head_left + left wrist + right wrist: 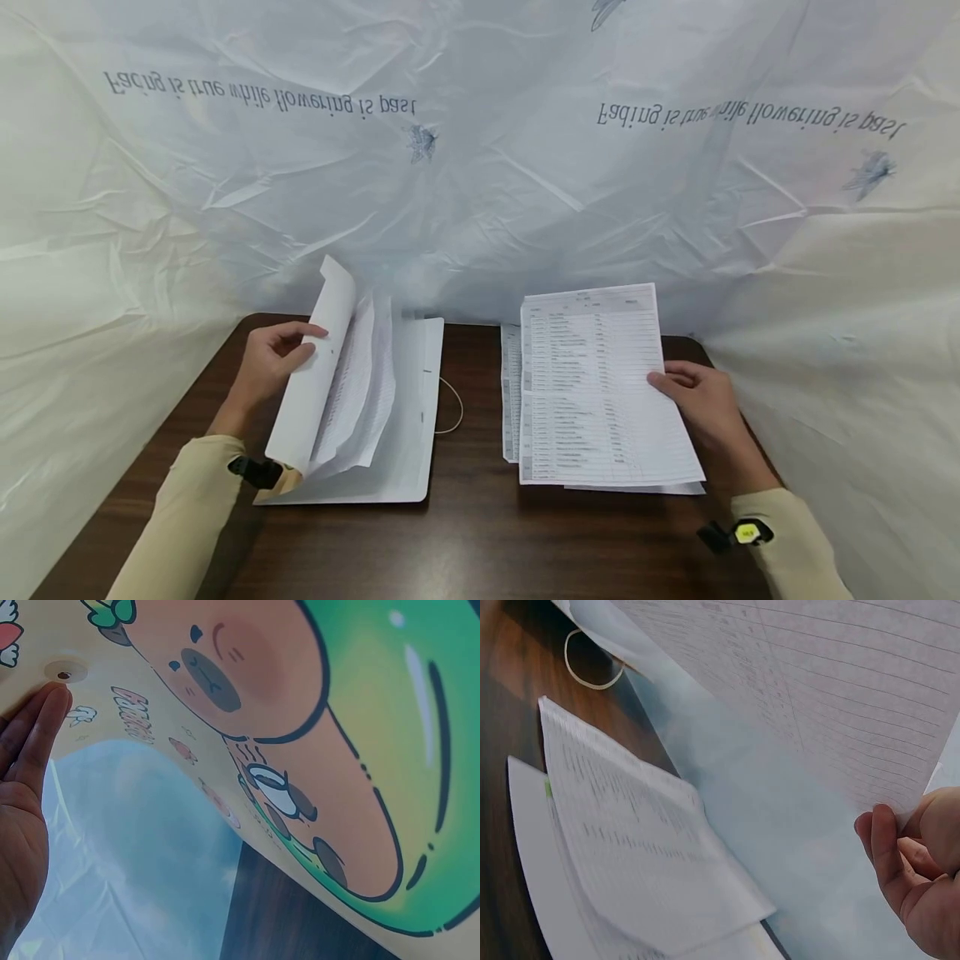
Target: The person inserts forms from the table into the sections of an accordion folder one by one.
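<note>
My left hand [273, 358] pinches the raised left cover of a white document folder [416, 417], thumb on its white inner face. In the left wrist view the cover's outside [367, 780] shows a cartoon animal on green and yellow, and the fingers [49, 727] lie against it beside a small round eyelet. Printed sheets [363, 400] stand curled inside the folder. At the right, my right hand [701, 396] pinches the right edge of a printed sheet with ruled rows [592, 392], thumb on the printed face. That sheet hangs raised over other printed papers [630, 840].
Folder and papers are on a dark wooden table [480, 533]. A thin elastic loop [461, 408] sticks out from the folder's right side. Whitish plastic sheeting [480, 208] with printed lettering hangs behind and at both sides. Each wrist wears a black strapped device [258, 472].
</note>
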`<action>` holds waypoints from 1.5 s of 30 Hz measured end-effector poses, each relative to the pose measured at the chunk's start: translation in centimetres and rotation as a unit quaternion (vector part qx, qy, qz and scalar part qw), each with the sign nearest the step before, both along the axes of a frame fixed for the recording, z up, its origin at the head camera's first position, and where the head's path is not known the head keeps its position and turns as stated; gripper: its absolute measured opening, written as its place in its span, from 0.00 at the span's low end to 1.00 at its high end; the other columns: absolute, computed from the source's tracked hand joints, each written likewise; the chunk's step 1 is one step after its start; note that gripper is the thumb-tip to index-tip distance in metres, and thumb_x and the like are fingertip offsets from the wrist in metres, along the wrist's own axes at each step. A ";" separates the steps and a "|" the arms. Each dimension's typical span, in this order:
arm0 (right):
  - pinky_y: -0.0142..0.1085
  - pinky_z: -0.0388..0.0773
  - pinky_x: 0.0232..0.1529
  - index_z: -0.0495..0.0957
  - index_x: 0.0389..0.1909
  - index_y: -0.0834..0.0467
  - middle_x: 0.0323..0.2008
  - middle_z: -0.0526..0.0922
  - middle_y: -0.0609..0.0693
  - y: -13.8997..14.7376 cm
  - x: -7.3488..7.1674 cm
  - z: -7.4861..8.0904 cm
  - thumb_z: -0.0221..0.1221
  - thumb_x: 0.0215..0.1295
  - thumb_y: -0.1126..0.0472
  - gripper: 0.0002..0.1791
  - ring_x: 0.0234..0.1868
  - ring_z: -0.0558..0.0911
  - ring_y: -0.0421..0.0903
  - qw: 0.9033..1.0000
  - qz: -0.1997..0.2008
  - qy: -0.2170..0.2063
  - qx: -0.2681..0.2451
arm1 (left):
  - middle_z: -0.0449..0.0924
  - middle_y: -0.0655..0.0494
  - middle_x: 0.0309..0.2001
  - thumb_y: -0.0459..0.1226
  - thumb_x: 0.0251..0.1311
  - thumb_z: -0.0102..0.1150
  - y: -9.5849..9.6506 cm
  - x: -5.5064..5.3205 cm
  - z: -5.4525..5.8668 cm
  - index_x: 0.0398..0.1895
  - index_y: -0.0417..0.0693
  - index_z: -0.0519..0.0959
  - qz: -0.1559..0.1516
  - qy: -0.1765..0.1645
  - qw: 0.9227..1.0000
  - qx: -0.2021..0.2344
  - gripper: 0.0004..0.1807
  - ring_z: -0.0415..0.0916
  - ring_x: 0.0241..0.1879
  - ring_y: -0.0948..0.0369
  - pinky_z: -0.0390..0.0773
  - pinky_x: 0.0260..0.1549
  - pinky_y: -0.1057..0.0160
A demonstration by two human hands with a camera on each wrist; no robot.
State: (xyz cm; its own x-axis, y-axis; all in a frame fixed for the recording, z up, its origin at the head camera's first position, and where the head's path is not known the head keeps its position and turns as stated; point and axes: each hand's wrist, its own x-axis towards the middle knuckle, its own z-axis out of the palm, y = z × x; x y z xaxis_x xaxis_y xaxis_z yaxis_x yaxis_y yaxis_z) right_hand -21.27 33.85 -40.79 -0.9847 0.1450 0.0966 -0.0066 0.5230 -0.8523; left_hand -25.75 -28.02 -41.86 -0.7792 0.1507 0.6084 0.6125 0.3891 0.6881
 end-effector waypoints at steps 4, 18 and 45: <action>0.39 0.84 0.30 0.75 0.62 0.70 0.51 0.82 0.71 -1.2 -0.5 0.2 0.65 0.70 0.52 0.30 0.32 0.87 0.44 1.000 0.006 -0.006 -0.021 | 0.86 0.48 0.36 0.22 0.61 0.58 -0.2 -0.3 -0.4 0.44 0.34 0.86 -0.002 -0.002 1.000 0.000 0.11 0.76 0.22 0.68 0.77 0.25 0.72; 0.36 0.83 0.31 0.80 0.57 0.68 0.46 0.86 0.67 -6.2 -2.5 0.6 0.67 0.67 0.54 0.25 0.32 0.87 0.43 0.997 0.057 0.029 -0.039 | 0.83 0.34 0.34 0.22 0.61 0.57 0.0 -0.1 0.0 0.44 0.32 0.86 0.000 -0.011 1.000 0.003 0.11 0.76 0.24 0.69 0.78 0.26 0.72; 0.37 0.84 0.34 0.81 0.56 0.68 0.43 0.88 0.64 -13.6 -6.4 -0.3 0.68 0.66 0.60 0.21 0.35 0.89 0.48 0.985 0.133 0.013 -0.105 | 0.85 0.39 0.33 0.21 0.58 0.59 -0.1 -0.4 -0.5 0.43 0.33 0.86 -0.001 0.003 1.000 0.020 0.12 0.75 0.19 0.67 0.76 0.23 0.72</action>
State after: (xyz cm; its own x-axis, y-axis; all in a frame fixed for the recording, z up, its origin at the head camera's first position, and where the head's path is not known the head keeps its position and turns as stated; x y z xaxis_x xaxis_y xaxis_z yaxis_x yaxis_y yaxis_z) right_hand -27.66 20.29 -41.09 -0.9880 -0.0993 0.1185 -0.1440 0.3118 -0.9392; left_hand -26.11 -28.16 -42.32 -0.7748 0.1283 0.6190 0.6180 0.3598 0.6990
